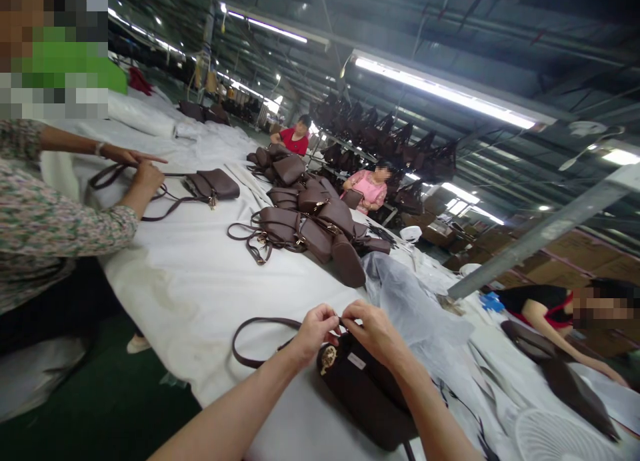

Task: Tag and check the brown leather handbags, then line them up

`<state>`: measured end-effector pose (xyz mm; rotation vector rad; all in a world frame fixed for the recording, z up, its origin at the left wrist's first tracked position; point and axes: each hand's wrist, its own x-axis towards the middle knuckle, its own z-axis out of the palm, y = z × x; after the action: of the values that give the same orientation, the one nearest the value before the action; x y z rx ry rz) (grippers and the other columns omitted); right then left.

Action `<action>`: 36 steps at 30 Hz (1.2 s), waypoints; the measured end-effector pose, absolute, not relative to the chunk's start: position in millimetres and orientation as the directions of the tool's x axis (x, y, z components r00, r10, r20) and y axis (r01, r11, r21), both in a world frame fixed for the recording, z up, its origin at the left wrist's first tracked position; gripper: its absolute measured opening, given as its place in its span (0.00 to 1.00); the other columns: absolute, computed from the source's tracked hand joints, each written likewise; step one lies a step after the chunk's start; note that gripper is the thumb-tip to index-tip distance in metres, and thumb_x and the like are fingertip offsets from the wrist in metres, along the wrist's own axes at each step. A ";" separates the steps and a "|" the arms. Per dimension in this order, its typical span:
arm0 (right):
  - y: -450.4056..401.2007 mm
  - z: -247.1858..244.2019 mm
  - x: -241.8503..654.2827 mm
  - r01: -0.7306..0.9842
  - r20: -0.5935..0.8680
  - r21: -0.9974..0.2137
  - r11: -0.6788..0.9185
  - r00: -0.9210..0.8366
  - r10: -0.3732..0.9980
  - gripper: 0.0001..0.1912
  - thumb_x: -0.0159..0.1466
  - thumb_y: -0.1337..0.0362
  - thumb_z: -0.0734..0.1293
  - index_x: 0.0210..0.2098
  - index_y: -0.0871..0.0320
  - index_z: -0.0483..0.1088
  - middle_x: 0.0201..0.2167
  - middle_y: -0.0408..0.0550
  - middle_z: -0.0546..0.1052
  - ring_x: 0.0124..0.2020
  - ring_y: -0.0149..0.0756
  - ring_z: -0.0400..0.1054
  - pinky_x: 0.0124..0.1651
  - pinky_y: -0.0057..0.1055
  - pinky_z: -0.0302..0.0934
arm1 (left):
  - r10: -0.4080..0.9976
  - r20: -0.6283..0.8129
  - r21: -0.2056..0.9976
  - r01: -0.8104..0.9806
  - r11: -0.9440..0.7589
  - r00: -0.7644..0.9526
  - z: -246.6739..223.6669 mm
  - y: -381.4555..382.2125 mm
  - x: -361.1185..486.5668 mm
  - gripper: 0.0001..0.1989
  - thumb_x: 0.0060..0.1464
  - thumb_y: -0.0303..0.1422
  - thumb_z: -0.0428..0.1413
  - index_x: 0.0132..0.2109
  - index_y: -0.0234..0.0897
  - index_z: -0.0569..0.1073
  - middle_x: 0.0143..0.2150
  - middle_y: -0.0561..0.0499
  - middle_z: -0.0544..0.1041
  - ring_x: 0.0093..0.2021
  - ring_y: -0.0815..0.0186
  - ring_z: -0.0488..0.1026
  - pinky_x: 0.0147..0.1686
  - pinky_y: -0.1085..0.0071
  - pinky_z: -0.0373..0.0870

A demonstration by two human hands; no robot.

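A dark brown handbag (367, 407) lies on the white-covered table in front of me, a pale label and a gold metal ornament (327, 359) near its top. Its long strap (234, 344) loops out to the left. My left hand (317, 333) is closed in a pinch at the bag's upper edge. Close beside it, my right hand (373, 331) pinches too. A short dark piece of what looks like the strap runs between the fingertips; its exact part is partly hidden by the fingers.
A heap of brown handbags (310, 207) sits mid-table, with crumpled clear plastic (410, 307) to its right. At left, a co-worker's hands (145, 174) handle the strap of another bag (213, 184). Other people work behind and at right. A slanted metal post (540, 237) and white fan (545, 434) stand right.
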<state>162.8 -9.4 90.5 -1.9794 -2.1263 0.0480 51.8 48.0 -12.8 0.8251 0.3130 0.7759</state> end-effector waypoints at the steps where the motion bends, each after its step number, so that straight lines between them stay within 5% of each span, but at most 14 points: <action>1: -9.8 90.2 161.5 0.978 0.137 -0.188 0.092 -0.066 0.988 0.11 0.62 0.69 0.61 0.27 0.57 0.73 0.29 0.45 0.76 0.32 0.32 0.69 0.37 0.27 0.60 | 0.725 0.027 0.757 -0.488 0.434 0.688 -12.3 48.5 52.1 0.18 0.43 0.43 0.63 0.31 0.35 0.64 0.26 0.55 0.68 0.26 0.72 0.67 0.24 0.76 0.64; 8: -8.4 84.7 155.7 0.996 0.114 -0.081 0.045 -0.036 0.993 0.11 0.62 0.70 0.60 0.27 0.57 0.73 0.31 0.46 0.76 0.32 0.32 0.70 0.36 0.26 0.58 | 0.731 -0.027 0.770 -0.453 0.450 0.682 -13.2 50.5 53.7 0.20 0.40 0.43 0.64 0.29 0.35 0.64 0.24 0.56 0.66 0.24 0.73 0.66 0.22 0.77 0.62; 36: -8.0 82.3 163.0 0.979 0.148 -0.179 0.096 -0.070 0.986 0.11 0.57 0.72 0.62 0.24 0.57 0.74 0.27 0.45 0.78 0.29 0.33 0.71 0.36 0.26 0.59 | 0.824 0.003 0.797 -0.499 0.340 0.566 -6.8 48.7 52.8 0.06 0.38 0.30 0.56 0.27 0.33 0.69 0.21 0.54 0.74 0.23 0.70 0.73 0.29 0.71 0.75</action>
<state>163.0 -8.0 82.3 -1.9682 -2.1420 0.0462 52.8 48.7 -6.8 0.8491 0.4432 0.8983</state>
